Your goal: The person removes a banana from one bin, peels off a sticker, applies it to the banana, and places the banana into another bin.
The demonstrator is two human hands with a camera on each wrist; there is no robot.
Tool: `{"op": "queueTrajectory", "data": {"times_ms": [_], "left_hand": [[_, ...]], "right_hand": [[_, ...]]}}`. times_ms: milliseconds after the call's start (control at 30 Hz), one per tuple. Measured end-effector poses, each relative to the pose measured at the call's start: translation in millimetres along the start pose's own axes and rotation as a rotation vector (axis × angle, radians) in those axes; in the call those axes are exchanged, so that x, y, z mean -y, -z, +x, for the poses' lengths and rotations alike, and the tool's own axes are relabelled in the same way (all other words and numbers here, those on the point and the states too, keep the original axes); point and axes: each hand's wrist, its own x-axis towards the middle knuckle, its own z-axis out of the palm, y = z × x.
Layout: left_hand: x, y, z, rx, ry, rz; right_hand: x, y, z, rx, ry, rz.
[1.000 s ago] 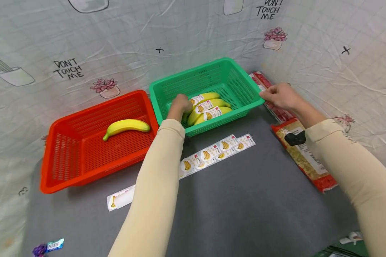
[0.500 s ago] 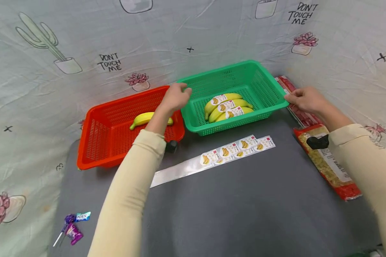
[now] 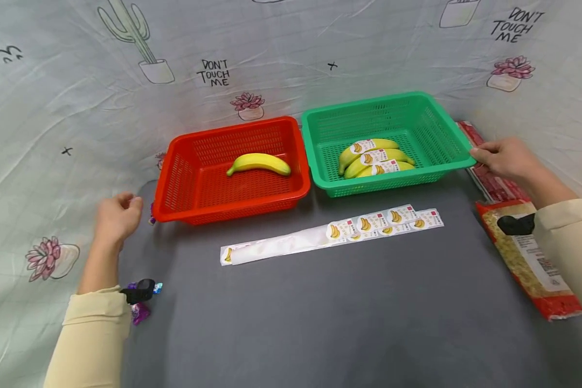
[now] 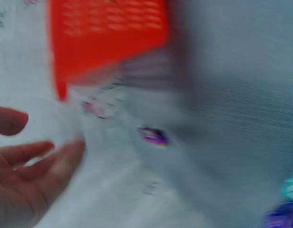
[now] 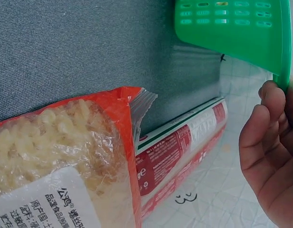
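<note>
My right hand point(image 3: 509, 159) pinches the right rim of a green basket point(image 3: 390, 186); the right wrist view shows its curled fingers point(image 5: 272, 102) at that rim. Inside the basket lie three bananas point(image 3: 375, 156) side by side, each with a white label. At the left, my left hand point(image 3: 116, 218) is in the air beside the left end of a red basket point(image 3: 233, 211). Its thumb and fingers stand apart in the left wrist view, holding nothing. One banana point(image 3: 259, 161) without a label lies in the red basket.
A strip of banana labels point(image 3: 368, 222), bare at its left part, lies before the baskets. On the right are a bag of pasta point(image 3: 528, 253) and a red package point(image 3: 494, 178). Purple-wrapped sweets point(image 3: 139, 312) lie by my left wrist. A patterned cloth stands behind.
My left hand has left the green basket, where it was at the bananas, and swung far left past the red basket. My right hand stays at the green rim. The head view has turned left.
</note>
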Motion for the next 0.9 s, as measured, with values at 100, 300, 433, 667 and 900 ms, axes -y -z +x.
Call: {"op": "queueTrajectory", "data": {"times_ms": [100,300,433,667,900], "left_hand": [[12.7,-7.8,-0.3,0.078,0.063,-0.161],[4.5,-21.6,4.4,0.046,0.129,-0.336],[0.7,-24.3,5.6,-0.003,0.199,-0.39],[4.4,-24.3,4.8,-0.043,0.223,-0.413],[11.2,-24.2,2.4,-0.047,0.221,-0.471]], "right_hand": [[-6,3,-3,0.003,-0.014,-0.005],[-11,-1,-8,0.005,-0.043,0.034],[-12,-3,-7,-0.006,-0.041,0.037],[-5,-1,-3,-0.011,-0.026,0.0],[10,9,-1,-0.022,0.0,-0.11]]}}
